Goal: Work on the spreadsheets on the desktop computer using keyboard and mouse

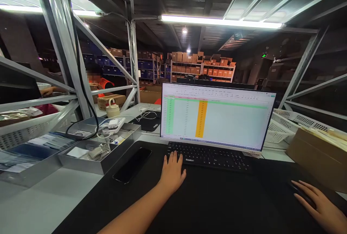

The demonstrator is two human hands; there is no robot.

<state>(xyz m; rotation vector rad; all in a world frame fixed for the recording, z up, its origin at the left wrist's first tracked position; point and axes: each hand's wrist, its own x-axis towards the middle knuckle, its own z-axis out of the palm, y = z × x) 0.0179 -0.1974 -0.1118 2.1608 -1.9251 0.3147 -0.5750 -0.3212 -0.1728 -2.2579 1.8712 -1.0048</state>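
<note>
My left hand (172,172) lies palm down at the left end of the black keyboard (208,156), its fingers slightly apart over the keys. At the far right, my right hand (318,205) rests around a dark computer mouse (303,195), which it partly covers. Behind the keyboard stands a monitor (230,122) showing a spreadsheet with a green column, an orange column and a green row. Under both hands spreads a black desk mat (217,201). A dark phone (132,165) lies on the mat, left of my left hand.
Grey trays (81,160) with papers and small packets stand at the left. Beyond them are a power strip (114,125) and a cream bottle (112,109). A cardboard box (317,154) and white baskets (279,131) flank the right side. Metal posts frame the desk; another person (101,82) sits beyond.
</note>
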